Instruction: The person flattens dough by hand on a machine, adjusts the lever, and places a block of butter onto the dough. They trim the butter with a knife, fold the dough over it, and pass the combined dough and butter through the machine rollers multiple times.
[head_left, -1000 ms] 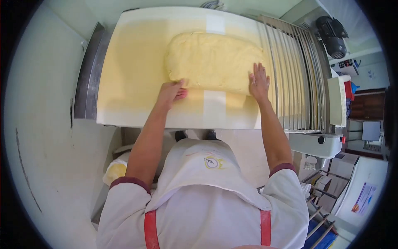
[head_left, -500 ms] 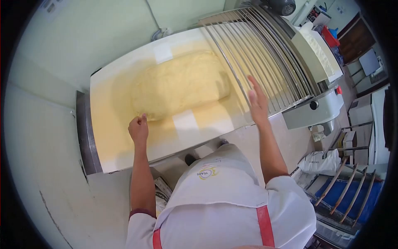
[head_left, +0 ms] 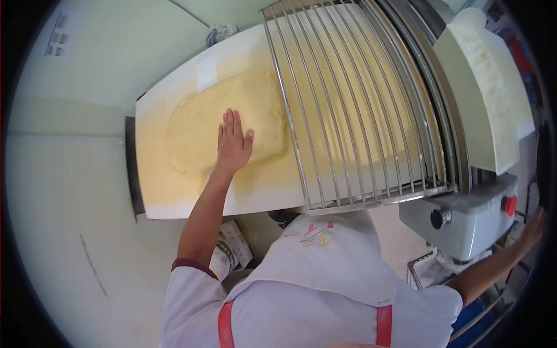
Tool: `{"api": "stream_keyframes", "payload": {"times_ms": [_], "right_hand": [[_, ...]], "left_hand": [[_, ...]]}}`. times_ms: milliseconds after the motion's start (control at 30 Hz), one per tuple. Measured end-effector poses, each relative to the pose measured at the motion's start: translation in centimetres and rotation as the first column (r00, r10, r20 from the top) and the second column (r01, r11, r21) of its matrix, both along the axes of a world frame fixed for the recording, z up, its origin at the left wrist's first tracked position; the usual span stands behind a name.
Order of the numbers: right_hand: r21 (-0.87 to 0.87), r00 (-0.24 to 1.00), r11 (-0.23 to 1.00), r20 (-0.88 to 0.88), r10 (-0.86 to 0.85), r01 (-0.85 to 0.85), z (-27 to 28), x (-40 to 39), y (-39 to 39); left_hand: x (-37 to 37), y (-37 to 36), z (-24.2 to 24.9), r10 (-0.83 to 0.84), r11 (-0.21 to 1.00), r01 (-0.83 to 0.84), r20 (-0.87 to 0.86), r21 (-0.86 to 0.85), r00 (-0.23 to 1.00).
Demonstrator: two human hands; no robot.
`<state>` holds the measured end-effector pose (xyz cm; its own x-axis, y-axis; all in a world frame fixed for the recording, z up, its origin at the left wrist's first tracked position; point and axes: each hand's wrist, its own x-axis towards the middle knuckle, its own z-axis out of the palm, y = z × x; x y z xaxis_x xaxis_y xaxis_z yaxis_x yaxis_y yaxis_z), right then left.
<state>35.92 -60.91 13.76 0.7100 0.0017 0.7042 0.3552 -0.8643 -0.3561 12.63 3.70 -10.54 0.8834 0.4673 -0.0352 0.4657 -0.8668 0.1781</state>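
A thick slab of pale yellow dough (head_left: 197, 130) lies on the sheeter's belt (head_left: 159, 185), which carries a yellowish film and bare white patches. My left hand (head_left: 234, 145) is over the dough's near right part, palm down, fingers stretched out and held straight. It appears to rest on the surface. Far to the right, my right hand (head_left: 534, 227) reaches out past the machine's grey housing (head_left: 464, 223). The dark rim of the view partly hides it, and its fingers are not clear.
A metal bar guard (head_left: 342, 110) covers the belt's right part, beside the rollers. A red button (head_left: 509, 205) sits on the housing. A pale flour-dusted tray (head_left: 481, 98) stands above it. Under the belt are a printed sack or tub (head_left: 222, 259) and my apron (head_left: 331, 255).
My left hand has moved from the dough's near left corner onto its top, opening from a closed shape. My right hand has left the guard and stretched far right. The view has shifted right.
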Motion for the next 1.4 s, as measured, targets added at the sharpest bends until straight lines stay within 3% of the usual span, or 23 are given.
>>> {"api": "stream_keyframes", "payload": {"times_ms": [33,133,167,200,267,300,333,433,533,567,700,767,800,900,967,1033,1133,1167,1267,1367,1400], "right_hand": [[0.014,0.994,1.000,-0.104,-0.014,0.015,-0.5,1.9,-1.8],[0.107,0.899,0.994,-0.437,0.035,0.013,-3.9,6.2,-6.0],[0.147,0.843,0.989,-0.532,0.082,-0.004,-5.6,7.5,-7.2],[0.202,0.780,0.979,-0.607,0.151,-0.032,-7.2,8.5,-8.2],[0.357,0.563,0.895,-0.696,0.445,-0.266,-12.6,12.7,-14.7],[0.409,0.505,0.880,-0.721,0.474,-0.242,-13.8,12.7,-15.1],[0.463,0.487,0.866,-0.721,0.493,-0.191,-15.0,12.3,-14.6],[0.611,0.462,0.788,-0.678,0.572,-0.079,-18.1,10.7,-13.3],[0.715,0.431,0.697,-0.612,0.663,-0.057,-20.1,10.7,-12.5],[0.746,0.414,0.664,-0.589,0.694,-0.052,-20.6,11.0,-12.6],[0.833,0.320,0.545,-0.493,0.809,-0.094,-21.6,11.7,-11.1],[0.871,0.261,0.478,-0.438,0.860,-0.114,-21.2,12.6,-10.2],[0.886,0.225,0.446,-0.412,0.883,-0.125,-21.0,12.8,-9.8],[0.928,0.111,0.347,-0.333,0.936,-0.134,-19.7,13.3,-8.3],[0.971,-0.004,0.220,-0.221,0.975,-0.093,-18.1,12.6,-7.2],[0.967,0.016,0.223,-0.223,0.975,-0.126,-18.2,12.8,-7.1],[0.973,-0.118,0.184,-0.201,0.972,-0.141,-17.7,13.4,-6.9],[0.979,-0.147,0.161,-0.179,0.973,-0.127,-18.0,13.5,-6.8],[0.983,-0.227,0.101,-0.135,0.964,-0.156,-16.6,12.3,-6.4],[0.962,-0.297,0.091,-0.168,0.940,-0.257,-17.0,13.8,-6.9],[0.950,-0.313,0.087,-0.184,0.932,-0.299,-17.1,14.4,-6.8]], "left_hand": [[0.3,-0.2,0.8,0.001,0.998,-0.002,-0.008,-0.067,1.000],[3.5,-4.1,1.1,0.030,0.990,-0.047,0.126,0.135,0.992],[4.6,-5.5,0.5,0.053,0.987,-0.066,0.092,0.147,0.994],[5.9,-6.6,-0.1,0.081,0.984,-0.089,0.058,0.157,0.995],[7.8,-6.7,-0.7,0.100,0.979,-0.108,0.050,0.173,0.994],[7.5,-6.6,-1.2,0.106,0.978,-0.114,0.057,0.173,0.993],[7.1,-6.2,-1.4,0.111,0.976,-0.122,0.071,0.179,0.991],[6.0,-4.0,-1.0,0.186,0.948,-0.134,0.159,-0.289,0.970],[1.0,-13.1,3.2,0.380,0.883,-0.066,0.624,-0.465,0.683],[-1.6,-16.9,3.4,0.426,0.885,-0.129,0.666,-0.448,0.612],[-10.8,-32.3,-3.1,0.814,0.569,-0.162,0.526,-0.806,0.246],[-11.6,-39.2,-4.1,0.872,0.484,-0.179,0.455,-0.856,0.183],[-11.6,-42.4,-4.2,0.895,0.443,-0.182,0.419,-0.878,0.156],[-8.7,-51.8,-3.7,0.817,0.475,-0.007,0.438,-0.880,0.374],[-5.4,-58.0,-0.6,0.611,0.549,0.088,0.471,-0.831,0.636],[-1.8,-63.4,1.5,0.378,0.609,0.249,0.551,-0.753,0.744],[3.3,-70.2,-1.3,0.478,0.682,0.094,0.540,-0.725,0.692],[4.2,-71.3,-3.6,0.592,0.693,-0.109,0.476,-0.713,0.651],[6.6,-73.7,-4.2,0.777,0.598,-0.127,0.532,-0.792,0.336],[9.4,-76.5,-2.6,0.962,0.236,-0.021,0.231,-0.971,0.148],[10.1,-76.8,-3.0,0.966,0.239,0.022,0.240,-0.971,0.097]]}}
